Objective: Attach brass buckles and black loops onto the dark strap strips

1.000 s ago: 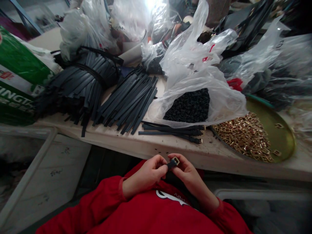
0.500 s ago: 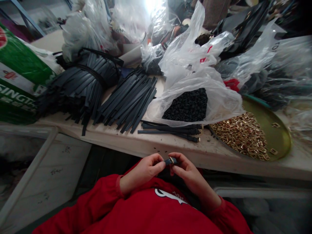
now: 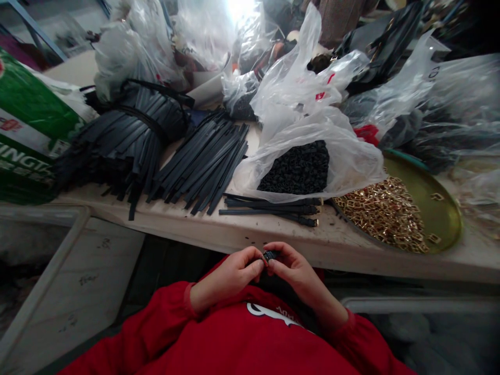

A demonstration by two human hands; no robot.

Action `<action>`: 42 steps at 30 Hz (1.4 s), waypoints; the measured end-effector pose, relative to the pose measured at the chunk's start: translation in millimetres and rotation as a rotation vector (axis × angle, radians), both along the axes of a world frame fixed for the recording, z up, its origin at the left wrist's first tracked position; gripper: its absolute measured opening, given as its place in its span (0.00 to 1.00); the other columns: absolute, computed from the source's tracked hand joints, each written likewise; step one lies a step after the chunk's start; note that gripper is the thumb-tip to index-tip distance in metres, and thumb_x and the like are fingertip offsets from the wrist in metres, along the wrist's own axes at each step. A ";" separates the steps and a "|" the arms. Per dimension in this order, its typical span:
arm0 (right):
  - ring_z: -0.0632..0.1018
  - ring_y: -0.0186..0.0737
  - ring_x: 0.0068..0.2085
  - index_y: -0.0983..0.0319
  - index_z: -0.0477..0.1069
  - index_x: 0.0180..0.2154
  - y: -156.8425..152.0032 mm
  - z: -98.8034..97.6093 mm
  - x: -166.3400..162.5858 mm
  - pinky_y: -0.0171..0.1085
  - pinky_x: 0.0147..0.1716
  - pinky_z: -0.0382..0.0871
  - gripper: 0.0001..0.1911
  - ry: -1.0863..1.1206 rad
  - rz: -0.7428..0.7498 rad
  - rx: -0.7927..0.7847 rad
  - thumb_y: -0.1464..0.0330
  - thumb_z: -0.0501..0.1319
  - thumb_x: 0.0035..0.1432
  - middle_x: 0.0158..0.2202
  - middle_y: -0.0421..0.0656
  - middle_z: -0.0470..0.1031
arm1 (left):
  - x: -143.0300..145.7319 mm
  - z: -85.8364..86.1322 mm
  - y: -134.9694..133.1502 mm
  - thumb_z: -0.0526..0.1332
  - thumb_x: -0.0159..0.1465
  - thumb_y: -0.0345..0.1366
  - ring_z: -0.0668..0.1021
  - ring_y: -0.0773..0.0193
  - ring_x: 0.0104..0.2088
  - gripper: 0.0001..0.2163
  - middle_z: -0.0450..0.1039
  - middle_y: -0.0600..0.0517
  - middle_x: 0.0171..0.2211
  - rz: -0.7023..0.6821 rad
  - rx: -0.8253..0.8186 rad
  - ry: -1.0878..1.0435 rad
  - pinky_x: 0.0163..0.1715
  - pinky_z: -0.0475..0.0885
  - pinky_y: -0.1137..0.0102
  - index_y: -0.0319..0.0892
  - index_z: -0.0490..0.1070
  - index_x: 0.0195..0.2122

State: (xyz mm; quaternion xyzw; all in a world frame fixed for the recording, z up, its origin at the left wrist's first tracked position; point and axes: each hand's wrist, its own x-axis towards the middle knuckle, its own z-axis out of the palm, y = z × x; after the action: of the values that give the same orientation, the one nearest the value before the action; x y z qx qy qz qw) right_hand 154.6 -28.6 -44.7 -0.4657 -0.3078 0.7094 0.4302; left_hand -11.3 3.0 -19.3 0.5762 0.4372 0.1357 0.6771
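Note:
Close to my body, just below the table's front edge, my left hand [image 3: 244, 268] and my right hand [image 3: 287, 263] meet fingertip to fingertip. Both pinch one dark strap [image 3: 269, 255] with a small gold buckle at its end; the fingers cover most of it. On the table above them lie several dark straps fitted with gold buckles [image 3: 273, 209]. Behind those, an open clear plastic bag [image 3: 351, 169] holds a heap of small black loops [image 3: 299, 169]. To the right, loose gold buckles [image 3: 385, 213] are piled on a round, yellowish tray [image 3: 443, 208].
Plain dark straps [image 3: 201, 161] lie in a spread pile, left of the bag. Beside them is a thick tied bundle [image 3: 121, 135], then a green printed package [image 3: 31, 120]. More plastic bags [image 3: 464, 99] crowd the back. A white crate [image 3: 78, 281] stands below at left.
My right hand has shifted left, closer to my left hand, and its fingers now cover more of the strap's buckle end. The view has tilted slightly.

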 end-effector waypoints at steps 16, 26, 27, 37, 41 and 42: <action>0.71 0.31 0.31 0.60 0.68 0.35 6.6 -3.2 23.5 0.33 0.33 0.65 0.13 0.086 -0.146 -0.177 0.70 0.64 0.43 0.31 0.38 0.70 | -8.3 0.7 9.7 0.53 0.62 0.40 0.57 0.76 0.17 0.09 0.60 0.61 0.19 0.087 -0.261 -0.182 0.16 0.48 0.77 0.39 0.63 0.35; 0.61 0.28 0.23 0.62 0.66 0.28 7.4 2.0 -2.7 0.30 0.22 0.55 0.12 -0.111 0.049 0.066 0.61 0.63 0.48 0.22 0.34 0.63 | -2.7 1.8 6.3 0.56 0.59 0.43 0.58 0.76 0.15 0.11 0.63 0.60 0.17 0.101 -0.305 -0.232 0.15 0.50 0.78 0.41 0.58 0.32; 0.62 0.29 0.24 0.62 0.66 0.27 7.2 1.7 -2.4 0.30 0.24 0.56 0.12 -0.137 0.056 0.084 0.61 0.63 0.48 0.23 0.35 0.63 | -3.0 1.7 5.6 0.56 0.59 0.43 0.59 0.76 0.15 0.11 0.63 0.60 0.17 0.099 -0.317 -0.231 0.15 0.50 0.78 0.41 0.59 0.31; 0.68 0.33 0.29 0.62 0.69 0.26 6.3 5.6 4.0 0.33 0.29 0.61 0.07 -0.458 0.156 0.391 0.65 0.60 0.51 0.25 0.39 0.67 | -4.7 0.1 -1.1 0.58 0.58 0.43 0.59 0.77 0.14 0.12 0.63 0.59 0.17 0.104 -0.399 -0.245 0.14 0.49 0.78 0.40 0.60 0.29; 0.66 0.31 0.26 0.62 0.67 0.25 4.8 8.6 0.5 0.31 0.28 0.60 0.02 -0.403 0.127 0.321 0.70 0.60 0.47 0.23 0.36 0.66 | -1.1 -1.8 -6.9 0.60 0.56 0.45 0.60 0.76 0.16 0.14 0.64 0.59 0.18 0.143 -0.365 -0.268 0.15 0.51 0.78 0.40 0.59 0.29; 0.64 0.30 0.24 0.61 0.66 0.25 3.5 8.7 -1.8 0.31 0.25 0.58 0.02 -0.324 0.104 0.238 0.71 0.59 0.46 0.21 0.35 0.64 | 0.2 -1.8 -8.2 0.60 0.56 0.45 0.61 0.76 0.17 0.14 0.64 0.59 0.18 0.161 -0.357 -0.294 0.16 0.51 0.78 0.40 0.59 0.30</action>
State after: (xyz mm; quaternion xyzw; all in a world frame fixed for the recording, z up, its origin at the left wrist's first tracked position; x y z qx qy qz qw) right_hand 152.8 -25.1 -35.9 -0.5031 -0.4781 0.6052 0.3898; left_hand -11.1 -5.1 -21.1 0.3846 0.3957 0.1921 0.8116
